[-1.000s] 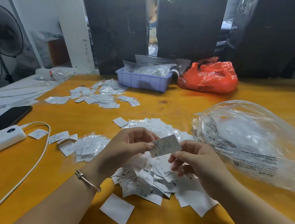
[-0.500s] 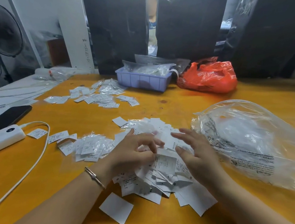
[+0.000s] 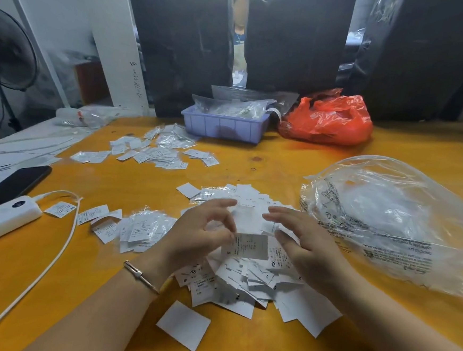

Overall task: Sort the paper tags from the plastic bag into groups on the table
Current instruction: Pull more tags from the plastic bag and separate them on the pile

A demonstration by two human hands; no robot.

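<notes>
Left hand (image 3: 203,234) pinches a single paper tag (image 3: 245,245) by its left edge, thumb and fingertips curled onto it, and the tag hangs face-up over the heap, long axis running left to right, its printed "S" at the lower left corner. Right hand (image 3: 300,241) hovers just beside the tag's right edge, fingers spread and relaxed, gripping nothing; whether a fingertip touches the paper, I cannot tell. A thin bracelet (image 3: 140,276) sits on the left wrist. Directly under both hands lies the loose pile of tags (image 3: 244,284), pointing every which way, some showing "XS" and "S". One blank square tag (image 3: 184,325) lies alone, nearer the body than the left hand. Just left of the left hand, a small sorted group (image 3: 137,230) in clear sleeves. Further beyond the left hand, a second spread of tags (image 3: 154,151). Right of the right hand, the clear plastic bag (image 3: 393,218) lies crumpled on the orange tabletop (image 3: 281,162). Far beyond: a lilac tray (image 3: 223,126) and an orange bag (image 3: 331,119). Far left, a white power bank (image 3: 2,217) with its cable, and a dark phone (image 3: 14,180).
</notes>
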